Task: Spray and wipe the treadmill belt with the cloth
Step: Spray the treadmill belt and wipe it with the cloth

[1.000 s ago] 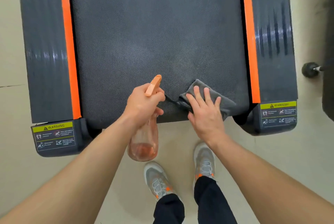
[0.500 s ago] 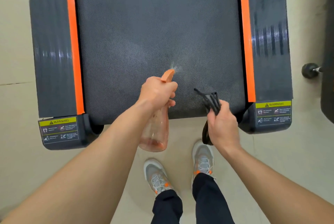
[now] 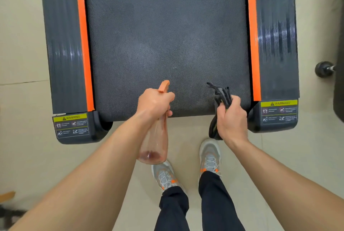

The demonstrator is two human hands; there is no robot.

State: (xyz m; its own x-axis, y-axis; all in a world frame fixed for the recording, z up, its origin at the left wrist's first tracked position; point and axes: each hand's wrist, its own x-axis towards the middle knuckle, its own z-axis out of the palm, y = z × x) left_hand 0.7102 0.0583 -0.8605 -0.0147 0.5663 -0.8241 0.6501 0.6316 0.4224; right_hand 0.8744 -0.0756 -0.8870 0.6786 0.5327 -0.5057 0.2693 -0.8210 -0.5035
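Note:
The dark textured treadmill belt (image 3: 167,35) fills the upper middle, with faint damp patches near its near end. My left hand (image 3: 154,103) grips a clear pinkish spray bottle (image 3: 155,143) with an orange nozzle (image 3: 164,85) that points over the belt's near edge. A little liquid lies in the bottle's bottom. My right hand (image 3: 231,118) holds a bunched dark grey cloth (image 3: 221,93) just above the belt's near right corner; part of the cloth hangs below the hand.
Orange strips and grey side rails (image 3: 63,44) flank the belt, with yellow warning labels (image 3: 71,125) on both end caps. My feet in grey shoes (image 3: 210,154) stand on the beige floor behind the treadmill. A black dumbbell end (image 3: 323,69) lies at the right.
My right hand lifted the cloth off the belt and bunched it up. My left hand moved the bottle forward over the belt and sprayed; the mist seen half a second ago is gone.

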